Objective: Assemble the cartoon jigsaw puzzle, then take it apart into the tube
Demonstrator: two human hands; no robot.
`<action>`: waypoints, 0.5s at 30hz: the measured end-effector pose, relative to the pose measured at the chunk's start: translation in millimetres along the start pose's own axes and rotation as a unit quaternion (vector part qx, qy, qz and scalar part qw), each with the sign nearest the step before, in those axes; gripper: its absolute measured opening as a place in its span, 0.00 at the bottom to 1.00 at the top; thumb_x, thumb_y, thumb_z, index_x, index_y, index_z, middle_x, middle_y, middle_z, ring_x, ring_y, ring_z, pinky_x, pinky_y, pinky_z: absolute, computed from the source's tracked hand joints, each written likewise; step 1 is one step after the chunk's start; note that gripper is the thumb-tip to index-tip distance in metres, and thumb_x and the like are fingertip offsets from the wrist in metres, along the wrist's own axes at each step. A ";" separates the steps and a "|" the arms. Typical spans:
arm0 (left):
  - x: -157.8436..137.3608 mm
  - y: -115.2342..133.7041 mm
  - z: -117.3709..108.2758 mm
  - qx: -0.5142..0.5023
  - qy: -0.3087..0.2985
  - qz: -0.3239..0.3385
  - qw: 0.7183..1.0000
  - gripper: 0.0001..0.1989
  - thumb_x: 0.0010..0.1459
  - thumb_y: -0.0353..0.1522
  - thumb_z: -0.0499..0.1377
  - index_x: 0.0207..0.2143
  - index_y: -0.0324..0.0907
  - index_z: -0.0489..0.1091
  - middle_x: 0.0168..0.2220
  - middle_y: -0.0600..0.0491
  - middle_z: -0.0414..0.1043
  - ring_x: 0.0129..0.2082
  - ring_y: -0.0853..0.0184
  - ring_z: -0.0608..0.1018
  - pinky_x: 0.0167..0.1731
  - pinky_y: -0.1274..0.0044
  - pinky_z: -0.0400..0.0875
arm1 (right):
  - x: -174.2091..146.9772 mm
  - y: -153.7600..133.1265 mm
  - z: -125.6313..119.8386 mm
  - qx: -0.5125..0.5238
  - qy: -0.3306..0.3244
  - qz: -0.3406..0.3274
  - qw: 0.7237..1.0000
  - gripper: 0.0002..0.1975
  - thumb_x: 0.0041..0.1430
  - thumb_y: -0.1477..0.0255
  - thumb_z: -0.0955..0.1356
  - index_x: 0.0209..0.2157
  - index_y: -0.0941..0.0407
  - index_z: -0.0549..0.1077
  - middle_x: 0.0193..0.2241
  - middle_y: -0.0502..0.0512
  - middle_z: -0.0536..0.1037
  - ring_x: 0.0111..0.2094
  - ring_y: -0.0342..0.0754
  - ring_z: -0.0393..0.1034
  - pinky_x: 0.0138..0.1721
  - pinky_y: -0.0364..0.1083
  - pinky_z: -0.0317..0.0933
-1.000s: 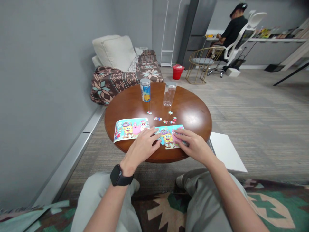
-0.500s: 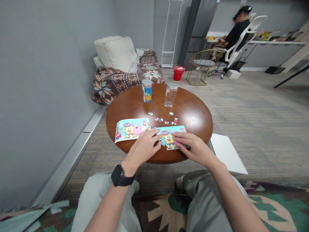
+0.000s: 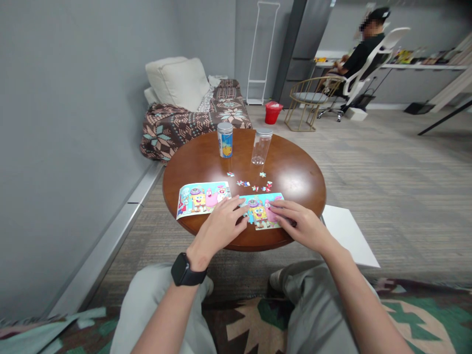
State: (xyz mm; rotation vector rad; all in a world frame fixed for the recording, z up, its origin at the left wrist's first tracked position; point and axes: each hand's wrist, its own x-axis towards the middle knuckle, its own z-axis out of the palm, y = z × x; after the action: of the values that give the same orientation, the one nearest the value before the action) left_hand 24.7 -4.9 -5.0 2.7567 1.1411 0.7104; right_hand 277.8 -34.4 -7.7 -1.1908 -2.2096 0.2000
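Observation:
A partly assembled cartoon jigsaw puzzle [image 3: 259, 212] lies flat near the front edge of the round wooden table [image 3: 195, 157]. My left hand [image 3: 224, 221] rests with fingers apart at the puzzle's left edge, partly over the printed picture sheet [image 3: 198, 199] beside it. On the puzzle's right part lie the spread fingers of my right hand [image 3: 300, 223], hiding some of that side. Several loose puzzle pieces [image 3: 255, 188] are scattered just beyond the puzzle. I see nothing gripped in either hand.
Farther back on the table stand a printed can [image 3: 225, 141] and a clear lidded jar [image 3: 261, 147]. A white board [image 3: 348, 233] is low at the table's right. Beyond are a red bin [image 3: 273, 113], a gold-framed chair [image 3: 311, 98] and a seated person [image 3: 363, 54].
My right hand has slid slightly to the right across the puzzle, uncovering more of the pink figure. My left hand stays in about the same place.

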 end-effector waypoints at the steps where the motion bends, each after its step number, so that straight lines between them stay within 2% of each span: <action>1: 0.0 0.2 0.0 0.000 0.000 -0.001 1.000 0.12 0.64 0.30 0.56 0.48 0.41 0.73 0.55 0.45 0.73 0.58 0.57 0.73 0.60 0.61 0.67 | 0.0 -1.3 0.1 0.007 -0.003 -0.003 1.000 0.15 0.66 0.69 0.64 0.49 0.52 0.78 0.51 0.58 0.78 0.53 0.53 0.73 0.56 0.55 0.69; 4: -0.4 0.3 0.6 -0.002 0.001 -0.003 1.000 0.13 0.64 0.30 0.55 0.49 0.41 0.73 0.54 0.45 0.73 0.57 0.57 0.73 0.60 0.61 0.67 | 0.0 -2.5 -2.4 0.013 0.007 0.010 1.000 0.14 0.66 0.70 0.63 0.48 0.52 0.78 0.49 0.57 0.79 0.51 0.53 0.74 0.55 0.54 0.69; 9: -1.7 -1.3 3.6 -0.001 0.004 -0.004 1.000 0.14 0.64 0.31 0.55 0.50 0.40 0.73 0.55 0.44 0.73 0.57 0.56 0.73 0.60 0.59 0.66 | -0.3 5.0 -9.5 -0.035 0.084 0.100 0.991 0.16 0.67 0.71 0.61 0.44 0.55 0.79 0.44 0.59 0.80 0.46 0.53 0.76 0.50 0.54 0.70; 15: -2.2 -1.7 3.7 0.000 0.008 -0.002 1.000 0.13 0.64 0.31 0.55 0.49 0.41 0.73 0.54 0.45 0.73 0.57 0.57 0.73 0.60 0.61 0.67 | -2.7 11.8 -9.0 -0.075 0.078 0.120 0.987 0.16 0.65 0.67 0.62 0.35 0.55 0.81 0.42 0.59 0.80 0.44 0.54 0.75 0.49 0.53 0.69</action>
State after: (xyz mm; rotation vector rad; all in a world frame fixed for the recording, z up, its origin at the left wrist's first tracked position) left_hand 23.8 -4.7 -9.5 2.7538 1.1482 0.7319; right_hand 292.4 -31.1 -6.4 -1.5044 -1.9717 0.0355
